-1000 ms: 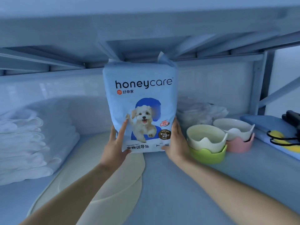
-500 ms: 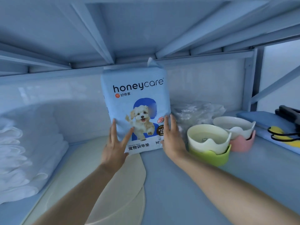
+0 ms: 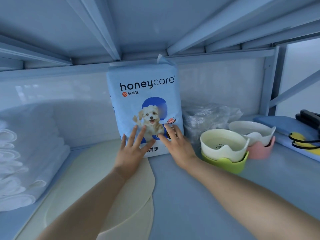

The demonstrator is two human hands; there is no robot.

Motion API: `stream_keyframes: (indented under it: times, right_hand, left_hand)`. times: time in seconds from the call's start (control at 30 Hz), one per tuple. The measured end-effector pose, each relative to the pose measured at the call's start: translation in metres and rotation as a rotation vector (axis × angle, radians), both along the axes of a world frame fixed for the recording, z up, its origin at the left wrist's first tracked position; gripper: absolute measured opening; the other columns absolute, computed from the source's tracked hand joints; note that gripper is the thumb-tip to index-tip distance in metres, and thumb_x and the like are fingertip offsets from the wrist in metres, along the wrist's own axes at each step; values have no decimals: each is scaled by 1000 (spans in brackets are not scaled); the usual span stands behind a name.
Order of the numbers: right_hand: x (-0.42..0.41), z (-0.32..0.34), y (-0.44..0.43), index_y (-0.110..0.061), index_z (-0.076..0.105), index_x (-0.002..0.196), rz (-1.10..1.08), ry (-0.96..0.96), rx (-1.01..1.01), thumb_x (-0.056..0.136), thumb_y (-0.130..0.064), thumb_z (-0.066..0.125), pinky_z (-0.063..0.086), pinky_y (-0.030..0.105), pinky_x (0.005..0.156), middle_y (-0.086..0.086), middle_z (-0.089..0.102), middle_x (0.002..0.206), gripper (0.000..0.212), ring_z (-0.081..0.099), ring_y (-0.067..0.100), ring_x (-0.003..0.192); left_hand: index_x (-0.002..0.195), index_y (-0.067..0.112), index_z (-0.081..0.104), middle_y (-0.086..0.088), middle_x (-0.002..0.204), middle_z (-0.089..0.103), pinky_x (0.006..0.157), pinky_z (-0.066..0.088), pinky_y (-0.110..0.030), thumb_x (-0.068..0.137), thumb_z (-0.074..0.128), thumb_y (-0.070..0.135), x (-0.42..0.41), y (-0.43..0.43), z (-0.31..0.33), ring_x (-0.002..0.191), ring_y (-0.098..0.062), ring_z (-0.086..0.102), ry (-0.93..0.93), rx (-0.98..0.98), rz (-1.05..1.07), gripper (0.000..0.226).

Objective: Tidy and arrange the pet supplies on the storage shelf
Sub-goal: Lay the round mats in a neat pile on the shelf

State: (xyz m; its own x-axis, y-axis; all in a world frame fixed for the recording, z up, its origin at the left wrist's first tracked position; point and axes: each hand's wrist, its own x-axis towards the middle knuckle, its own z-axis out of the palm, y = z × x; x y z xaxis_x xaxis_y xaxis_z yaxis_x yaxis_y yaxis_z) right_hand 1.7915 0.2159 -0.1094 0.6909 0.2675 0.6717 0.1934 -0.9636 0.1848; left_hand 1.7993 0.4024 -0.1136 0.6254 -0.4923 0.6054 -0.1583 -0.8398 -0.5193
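The shelf point(image 3: 190, 196) holds a tall pad pack point(image 3: 143, 108), upright at the back by the cream mat point(image 3: 86, 179). If it wobbles it may tip forward and hit the green bowl point(image 3: 223, 149) nearby. The left hand point(image 3: 131, 151) and right hand point(image 3: 176, 144) lie flat on its front, fingers spread, gripping nothing.

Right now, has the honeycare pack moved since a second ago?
Yes. The honeycare pack has gone slightly back, toward the rear wall, judged against the green bowl beside it.
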Motion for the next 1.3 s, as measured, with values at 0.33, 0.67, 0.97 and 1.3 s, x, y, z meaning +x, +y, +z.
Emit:
stream_keyframes:
  times: [0.33,0.67,0.97,1.3]
  right_hand:
    - [24,-4,17,-28,23,141,-11,233,170,79,-6,65,51,38,75,12,21,143,78,32,29,124]
    - [36,-9,1,-37,10,147,30,662,167,96,-49,30,27,48,111,-7,-34,150,56,-9,24,144]
    - [17,-20,13,-29,24,145,107,609,243,97,-44,31,26,45,110,-1,-3,158,51,3,22,144]
    - [-7,-22,9,-30,20,147,158,608,248,97,-43,34,24,44,112,-4,-1,158,54,2,20,145]
  left_hand:
    - [121,36,60,-17,138,48,81,52,-54,42,93,15,24,-1,14,125,-42,45,69,27,107,88]
    - [146,41,1,-8,153,-27,112,20,-48,88,51,13,39,1,12,141,-32,-20,247,41,140,82]
    - [148,21,15,11,157,-4,114,20,-42,98,28,41,12,4,-9,144,-8,1,512,-145,115,56]
    - [145,28,26,6,158,-1,113,25,-38,96,27,50,-6,6,-6,145,-10,2,731,-281,74,53]
